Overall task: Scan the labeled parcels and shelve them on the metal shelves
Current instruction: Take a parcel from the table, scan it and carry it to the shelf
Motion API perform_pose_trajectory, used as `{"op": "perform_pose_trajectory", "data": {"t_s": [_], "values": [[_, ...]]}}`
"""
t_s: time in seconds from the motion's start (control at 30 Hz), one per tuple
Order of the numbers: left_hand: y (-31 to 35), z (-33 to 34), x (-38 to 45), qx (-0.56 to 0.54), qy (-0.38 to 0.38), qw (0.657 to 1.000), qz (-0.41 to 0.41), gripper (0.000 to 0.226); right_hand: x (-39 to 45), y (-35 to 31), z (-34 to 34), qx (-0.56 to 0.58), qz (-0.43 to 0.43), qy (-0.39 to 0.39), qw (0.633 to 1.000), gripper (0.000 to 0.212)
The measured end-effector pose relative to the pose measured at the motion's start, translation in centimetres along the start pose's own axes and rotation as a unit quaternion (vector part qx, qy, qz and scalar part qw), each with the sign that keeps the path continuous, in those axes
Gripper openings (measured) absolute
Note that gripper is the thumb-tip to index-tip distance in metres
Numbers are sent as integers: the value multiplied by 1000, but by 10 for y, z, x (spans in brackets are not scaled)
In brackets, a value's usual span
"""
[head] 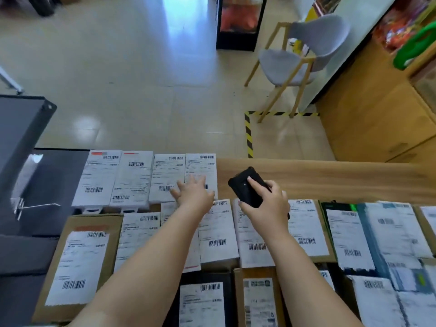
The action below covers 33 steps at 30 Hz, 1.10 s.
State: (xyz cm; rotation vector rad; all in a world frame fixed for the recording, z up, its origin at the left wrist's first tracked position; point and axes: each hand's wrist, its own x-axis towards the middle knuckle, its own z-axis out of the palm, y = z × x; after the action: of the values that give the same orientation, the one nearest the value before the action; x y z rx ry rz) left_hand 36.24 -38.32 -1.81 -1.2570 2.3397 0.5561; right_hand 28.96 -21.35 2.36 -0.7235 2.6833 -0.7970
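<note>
Parcels (132, 178) with white barcode labels cover the wooden counter (330, 178) in rows, label side up: a far row of four white boxes at left-centre, a middle row running across to the right edge, a near row along the bottom edge. None is in hand or on a shelf yet, as far as this view shows.

Left hand (192, 192): fingers spread and straight, palm down over the far-row rightmost parcel (200, 168), fingertips on or just above its label. Can't tell whether it is actually touching. It grips nothing.

Right hand (264, 208): wrapped around a black handheld scanner (247, 186), index finger laid along its back, thumb side hidden. Scanner sits just right of that far-row parcel, over bare counter, nose tilted away and left. Screen and scan window not visible, so no read on whether it is firing.

Step, my read: picking or steadying the next parcel for a scan. Shelving of it not started.

Next move calls for:
- left hand holds the parcel flat, or turns it so a barcode is clear of the fingers, which now sit over the lower one
- scanner nose swings left onto that barcode
- then a one-handed lift of the box, since the right hand is taken up by the scanner

Dark metal shelf (21, 128) corner shows at far left, well apart from the hands. Grey chair (304, 50) on the floor beyond the counter, no factor.
</note>
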Motion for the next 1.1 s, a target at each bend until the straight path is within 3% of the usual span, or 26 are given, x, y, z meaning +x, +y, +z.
{"op": "perform_pose_trajectory", "data": {"t_s": [0.17,0.27,0.37,0.43,0.53,0.63,0.7,0.77,0.93,1.1], "values": [[34,9,34,16,-7,999,38,66,39,20,9,6,6,-24,1000,64],[51,11,48,-93,58,994,31,69,58,34,9,32,16,-29,999,64],[56,10,62,-240,52,967,-65,109,74,45,8,36,27,-36,998,64],[60,9,65,-219,31,969,-108,120,81,51,9,33,26,-36,998,64],[67,9,68,-197,46,972,-117,106,84,55,12,43,25,-45,998,64],[71,1,67,-257,71,959,-92,79,80,55,9,42,19,-52,998,64],[68,-9,64,-347,75,932,-72,53,73,53,4,51,18,-50,997,64],[61,-18,59,-444,51,892,-66,41,65,50,-3,60,23,-48,997,64],[38,-26,35,-601,-53,796,-52,62,41,34,-23,4,43,-45,998,63],[12,-31,4,-710,-30,704,-9,57,17,9,-38,-6,40,-78,996,63]]}}
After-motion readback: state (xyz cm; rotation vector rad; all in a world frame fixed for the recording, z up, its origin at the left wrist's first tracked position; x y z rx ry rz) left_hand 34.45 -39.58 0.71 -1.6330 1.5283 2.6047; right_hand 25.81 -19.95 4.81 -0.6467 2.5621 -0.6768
